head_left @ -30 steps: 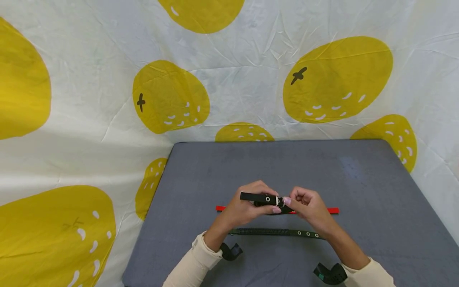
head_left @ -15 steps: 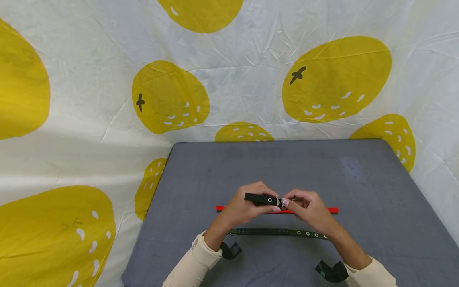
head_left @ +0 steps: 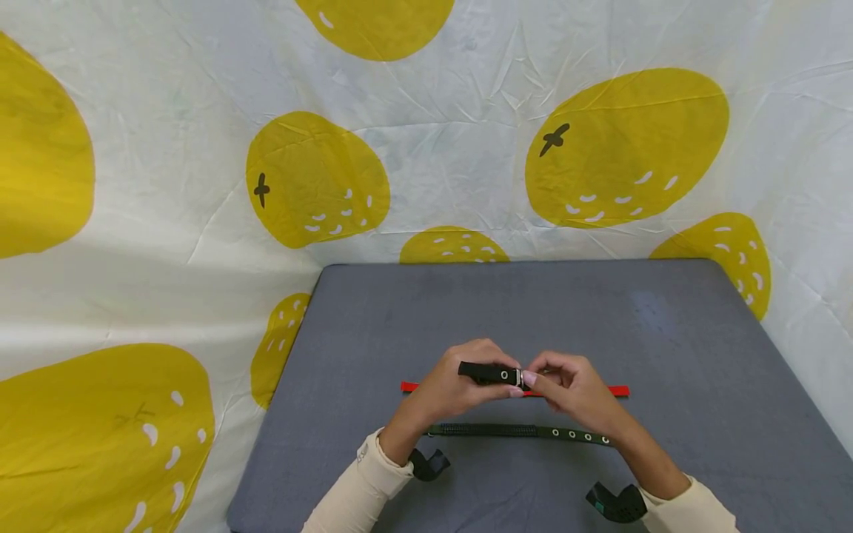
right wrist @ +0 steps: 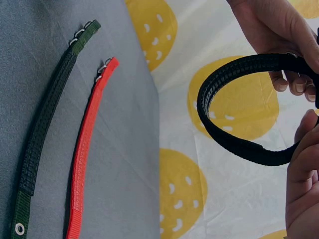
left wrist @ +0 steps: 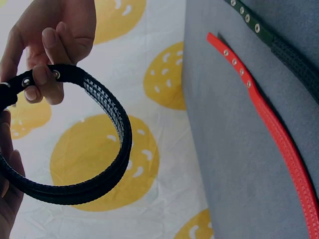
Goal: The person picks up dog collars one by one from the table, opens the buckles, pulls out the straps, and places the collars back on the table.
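Note:
A black collar (head_left: 481,372) with metal eyelets and a metal buckle (head_left: 518,378) is held above the table, bent into a loop. The wrist views show the loop hanging below the fingers, with a textured inner lining. My left hand (head_left: 455,379) grips it by the buckle, and the strap's free end sticks out leftward over that hand. Close beside the buckle, my right hand (head_left: 581,386) pinches the strap between thumb and fingers. Behind the hands lies a red collar (right wrist: 87,144), partly hidden in the head view. Nearer the person lies a green collar (head_left: 493,430) with several eyelets.
Both collars lie stretched out on a grey padded table (head_left: 373,318). A white cloth with yellow fruit shapes (head_left: 320,178) hangs behind and at the sides. Black wrist straps (head_left: 429,466) stick out under the forearms.
The free end over my left hand has drawn slightly to the right, so less of it sticks out. My right fingers have closed in nearer the buckle. The other collars stay put.

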The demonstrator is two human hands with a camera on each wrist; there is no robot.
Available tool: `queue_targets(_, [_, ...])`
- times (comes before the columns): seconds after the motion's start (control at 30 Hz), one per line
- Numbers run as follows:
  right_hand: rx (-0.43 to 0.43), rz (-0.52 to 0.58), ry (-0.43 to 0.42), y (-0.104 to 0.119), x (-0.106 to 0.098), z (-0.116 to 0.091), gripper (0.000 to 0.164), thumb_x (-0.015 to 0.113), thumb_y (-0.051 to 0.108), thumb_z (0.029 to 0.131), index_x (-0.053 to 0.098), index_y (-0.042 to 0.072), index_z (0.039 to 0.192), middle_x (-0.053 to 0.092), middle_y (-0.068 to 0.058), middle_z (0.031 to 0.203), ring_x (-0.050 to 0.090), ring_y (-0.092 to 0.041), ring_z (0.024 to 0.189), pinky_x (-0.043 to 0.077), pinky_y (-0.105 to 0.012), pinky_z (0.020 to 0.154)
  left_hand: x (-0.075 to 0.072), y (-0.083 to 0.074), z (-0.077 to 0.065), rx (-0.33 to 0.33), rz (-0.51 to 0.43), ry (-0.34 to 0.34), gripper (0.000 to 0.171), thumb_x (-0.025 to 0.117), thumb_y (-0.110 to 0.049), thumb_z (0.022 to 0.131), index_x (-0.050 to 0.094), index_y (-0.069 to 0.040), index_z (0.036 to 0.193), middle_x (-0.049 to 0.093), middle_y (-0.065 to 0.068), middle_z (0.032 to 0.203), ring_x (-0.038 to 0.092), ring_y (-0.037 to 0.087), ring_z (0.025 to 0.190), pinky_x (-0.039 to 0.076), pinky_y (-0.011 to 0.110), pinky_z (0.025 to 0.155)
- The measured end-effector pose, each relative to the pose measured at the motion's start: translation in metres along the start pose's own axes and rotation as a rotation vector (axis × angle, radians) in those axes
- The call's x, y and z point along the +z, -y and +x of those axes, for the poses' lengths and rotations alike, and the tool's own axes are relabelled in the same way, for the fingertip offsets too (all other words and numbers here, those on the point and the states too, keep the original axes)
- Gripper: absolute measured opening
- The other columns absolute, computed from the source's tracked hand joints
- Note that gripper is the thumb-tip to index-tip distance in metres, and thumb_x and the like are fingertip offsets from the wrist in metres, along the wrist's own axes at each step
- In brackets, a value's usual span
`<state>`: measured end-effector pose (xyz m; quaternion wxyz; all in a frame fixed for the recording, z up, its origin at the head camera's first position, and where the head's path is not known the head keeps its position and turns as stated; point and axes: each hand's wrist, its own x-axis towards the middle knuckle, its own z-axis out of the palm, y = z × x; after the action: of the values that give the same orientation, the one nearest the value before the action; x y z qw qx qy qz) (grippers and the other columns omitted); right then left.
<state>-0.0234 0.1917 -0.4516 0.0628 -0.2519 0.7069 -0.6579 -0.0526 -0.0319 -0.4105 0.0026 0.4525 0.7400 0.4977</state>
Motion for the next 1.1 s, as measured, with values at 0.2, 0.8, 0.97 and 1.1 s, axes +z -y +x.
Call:
queue_targets(0.2, [0.002, -0.005, -0.016, -0.001, 0.0, 0.0, 0.011, 0.053, -0.001, 0.094, 0.059, 0.007, 0.088, 0.037, -0.006, 0.05, 0.033, -0.012, 0.041, 0.031, -0.025, 0.036, -0.002, -0.004, 0.001, 0.054, 0.042, -0.01, 0.025, 0.079, -0.009, 0.075, 0.07, -0.008, 0.099, 0.065, 0.0, 0.093, 0.056, 0.003, 0.088, 0.048, 0.018, 0.076])
queue_targets(0.8, [-0.025, -0.088, -0.113, -0.004, -0.006, -0.003, 0.017, 0.058, -0.003, 0.09, 0.055, 0.01, 0.08, 0.035, -0.002, 0.056, 0.027, -0.01, 0.044, 0.026, -0.025, 0.038, -0.002, 0.01, -0.003, 0.084, 0.227, 0.006, 0.031, 0.079, -0.023, 0.078, 0.068, -0.016, 0.106, 0.058, -0.008, 0.098, 0.053, 0.005, 0.092, 0.046, 0.016, 0.079])
queue_targets(0.97, [-0.006, -0.155, -0.176, -0.005, -0.006, -0.002, 0.017, 0.063, 0.0, 0.088, 0.055, 0.013, 0.079, 0.036, 0.0, 0.053, 0.027, -0.009, 0.042, 0.027, -0.022, 0.037, -0.002, 0.01, -0.002, 0.132, 0.4, 0.01, 0.03, 0.077, -0.028, 0.08, 0.068, -0.016, 0.106, 0.061, -0.009, 0.097, 0.051, 0.005, 0.088, 0.039, 0.011, 0.078])
queue_targets(1.1, [0.028, -0.168, -0.228, -0.002, -0.006, -0.002, 0.018, 0.065, 0.003, 0.088, 0.053, 0.012, 0.077, 0.036, 0.0, 0.053, 0.027, -0.011, 0.041, 0.027, -0.023, 0.036, -0.003, 0.009, 0.0, 0.159, 0.532, 0.011, 0.028, 0.072, -0.033, 0.084, 0.068, -0.018, 0.107, 0.063, -0.01, 0.097, 0.05, 0.003, 0.085, 0.04, 0.013, 0.077])
